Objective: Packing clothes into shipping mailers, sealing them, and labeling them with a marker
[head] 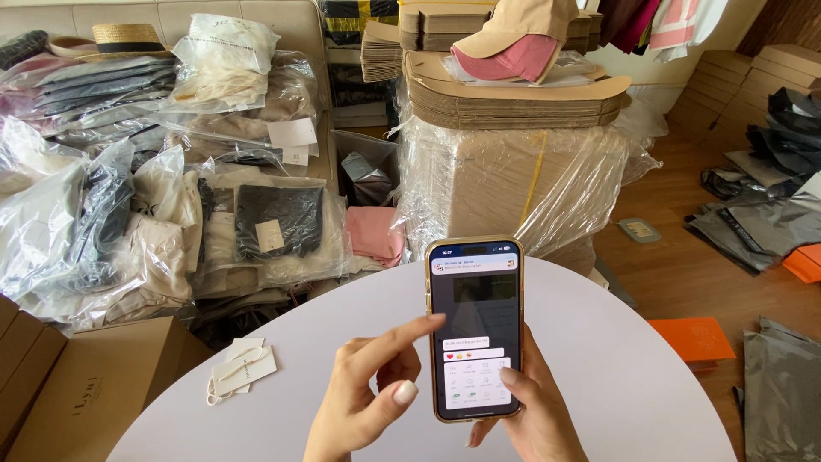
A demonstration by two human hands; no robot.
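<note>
My right hand (534,411) holds a smartphone (475,328) upright over a round white table (599,342), its lit screen facing me. The phone has a gold-coloured rim. My left hand (368,389) hovers beside it with the index finger stretched out, its tip touching the phone's left edge near the middle of the screen. The other left fingers are curled in and hold nothing. A few white paper tags with strings (242,368) lie on the table to the left of my hands.
Garments in clear plastic bags (154,197) are piled on the left. A wrapped stack of flat cardboard (513,162) with a cap (517,38) on top stands behind the table. Brown boxes (77,393) at lower left; grey mailer bags (761,222) and orange envelopes (691,339) on the wooden floor.
</note>
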